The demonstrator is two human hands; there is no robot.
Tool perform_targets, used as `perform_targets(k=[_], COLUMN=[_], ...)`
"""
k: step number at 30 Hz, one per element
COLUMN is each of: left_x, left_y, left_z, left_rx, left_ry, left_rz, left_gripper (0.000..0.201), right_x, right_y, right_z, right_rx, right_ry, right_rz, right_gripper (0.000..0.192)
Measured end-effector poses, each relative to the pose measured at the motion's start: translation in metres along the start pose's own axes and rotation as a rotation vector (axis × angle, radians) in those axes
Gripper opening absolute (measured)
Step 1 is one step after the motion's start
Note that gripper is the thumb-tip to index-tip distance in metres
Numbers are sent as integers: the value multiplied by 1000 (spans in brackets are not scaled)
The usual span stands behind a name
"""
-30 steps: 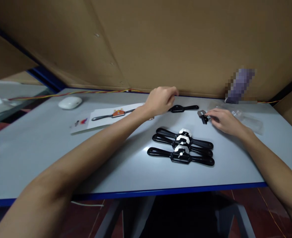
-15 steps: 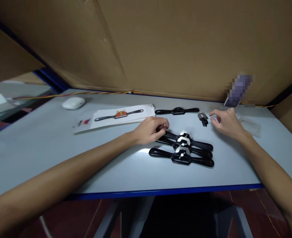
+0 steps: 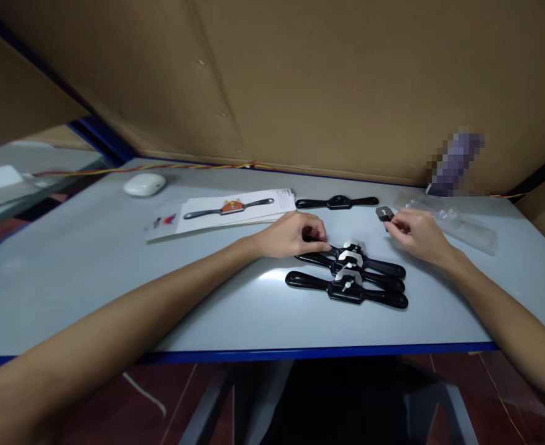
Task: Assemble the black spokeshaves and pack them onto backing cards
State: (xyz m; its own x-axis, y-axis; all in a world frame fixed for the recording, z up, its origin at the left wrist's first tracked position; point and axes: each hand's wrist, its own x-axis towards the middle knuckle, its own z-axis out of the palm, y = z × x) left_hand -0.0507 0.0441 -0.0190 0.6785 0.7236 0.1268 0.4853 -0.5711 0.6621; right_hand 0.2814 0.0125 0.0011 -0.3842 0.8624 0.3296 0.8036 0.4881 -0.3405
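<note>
So the bench is a pale grey table [image 3: 91, 272] with a blue edge strip along the front, boxed in by big brown cardboard sheets [image 3: 328, 80] at the back and on both sides. A twisted red and yellow wire [image 3: 161, 166] runs along the back edge. Dark reddish floor shows underneath, and another grey surface sits off to the far left.

Count time: three black spokeshaves [image 3: 351, 275] lie side by side in the middle, touching or nearly so, each with a pale metal cap and screw at the centre. A fourth black spokeshave body [image 3: 337, 202] (looks bare, no cap on it) lies alone further back. One printed card [image 3: 235, 210] showing a spokeshave is to the left of it, with a smaller sheet poking out beside it. One white mouse [image 3: 144, 184] near the back left, one clear plastic bag [image 3: 458, 224] on the right.

The left hand [image 3: 291, 235] is curled around the left handle of the rearmost of the three, fingers wrapped on it. The right hand [image 3: 416, 233] pinches a small grey and black metal part [image 3: 384, 214] between thumb and fingertips, just in front of the bag and to the right of the lone body.
</note>
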Motion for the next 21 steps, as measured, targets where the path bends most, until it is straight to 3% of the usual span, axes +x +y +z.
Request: perform_targets(k=[5,10,21], left_x=[1,1,7], left_y=[6,12,19], left_z=[2,7,13], left_rx=[45,68,98], left_ry=[17,37,104], left_rz=[-23,-113,-238], left_gripper=[39,37,35], right_x=[-9,-13,-7], right_y=[-36,-41,-44], right_z=[7,14,19], right_rx=[168,155,266], right_ry=[-5,-117,-199], right_rz=[-203,-111,-29], right_gripper=[28,11,20])
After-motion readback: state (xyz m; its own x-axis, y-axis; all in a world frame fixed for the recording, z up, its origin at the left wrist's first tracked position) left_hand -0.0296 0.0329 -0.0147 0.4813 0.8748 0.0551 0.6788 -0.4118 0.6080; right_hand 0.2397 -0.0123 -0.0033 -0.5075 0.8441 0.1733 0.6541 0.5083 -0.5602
